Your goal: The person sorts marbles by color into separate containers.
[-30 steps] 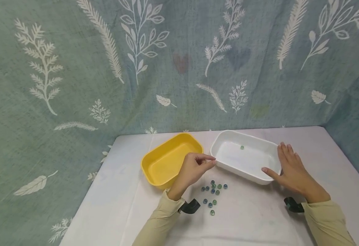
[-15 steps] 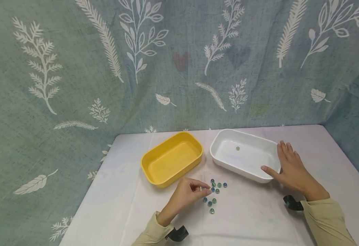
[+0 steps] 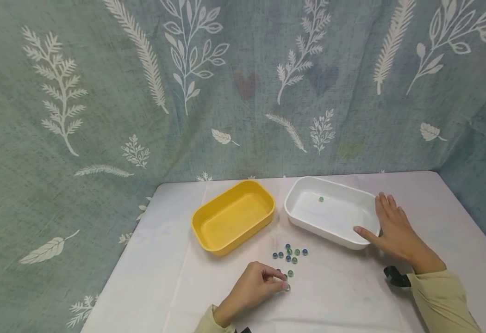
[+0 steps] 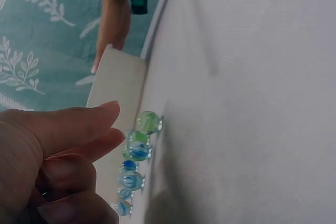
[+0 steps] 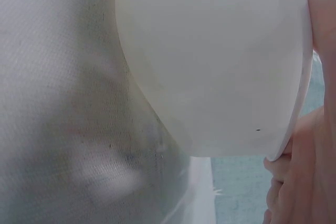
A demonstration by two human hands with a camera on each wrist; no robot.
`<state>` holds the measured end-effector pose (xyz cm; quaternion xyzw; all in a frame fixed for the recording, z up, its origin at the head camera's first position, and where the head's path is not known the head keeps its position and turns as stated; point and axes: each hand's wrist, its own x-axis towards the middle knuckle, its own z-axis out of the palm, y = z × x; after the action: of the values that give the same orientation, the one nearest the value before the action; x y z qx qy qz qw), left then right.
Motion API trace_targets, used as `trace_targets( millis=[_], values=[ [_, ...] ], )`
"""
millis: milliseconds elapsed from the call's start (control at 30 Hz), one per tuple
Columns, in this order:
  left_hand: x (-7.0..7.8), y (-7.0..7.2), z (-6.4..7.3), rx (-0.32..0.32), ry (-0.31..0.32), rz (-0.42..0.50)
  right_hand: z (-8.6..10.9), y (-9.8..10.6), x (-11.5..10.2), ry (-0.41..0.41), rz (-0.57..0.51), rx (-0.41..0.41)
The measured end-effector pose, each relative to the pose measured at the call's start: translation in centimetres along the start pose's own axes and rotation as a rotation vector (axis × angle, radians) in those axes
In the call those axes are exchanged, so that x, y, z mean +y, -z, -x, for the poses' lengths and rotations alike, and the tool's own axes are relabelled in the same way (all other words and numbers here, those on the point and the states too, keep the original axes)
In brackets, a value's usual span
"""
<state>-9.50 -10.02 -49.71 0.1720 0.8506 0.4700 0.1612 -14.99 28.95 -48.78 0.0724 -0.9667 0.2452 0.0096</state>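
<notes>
Green marble (image 4: 149,123) just beyond left grip (image 3: 251,287), on white cloth (image 3: 347,296).

One left hand (image 3: 252,287), one right hand (image 3: 398,237); two trays: a white tray (image 3: 343,217) at the right hand, a yellow tray (image 3: 231,223) beyond the left; thirteen glass marbles (image 3: 297,252): four just beside the left hand, eight farther from it, one in the white tray.

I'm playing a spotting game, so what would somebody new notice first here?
Probably the bright yellow tub on the left. Next, perhaps the white tub to its right, with the right hand touching it and one green marble inside. In front, the left hand is beside scattered blue and green marbles.
</notes>
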Motion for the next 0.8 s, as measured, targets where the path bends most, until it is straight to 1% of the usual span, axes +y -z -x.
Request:
trace_targets(
  millis=[267, 633, 800],
  values=[
    [-0.69, -0.68, 0.06, -0.023, 0.009, -0.031, 0.02, 0.05, 0.0, -0.001, 0.002, -0.001],
    [-0.82, -0.87, -0.04, -0.023, -0.007, -0.102, 0.01, 0.03, 0.08, 0.0, 0.0, -0.003],
    [-0.81, -0.86, -0.11, -0.02, -0.01, -0.111, 0.02, 0.01, 0.09, -0.001, 0.001, -0.003]
  ],
)
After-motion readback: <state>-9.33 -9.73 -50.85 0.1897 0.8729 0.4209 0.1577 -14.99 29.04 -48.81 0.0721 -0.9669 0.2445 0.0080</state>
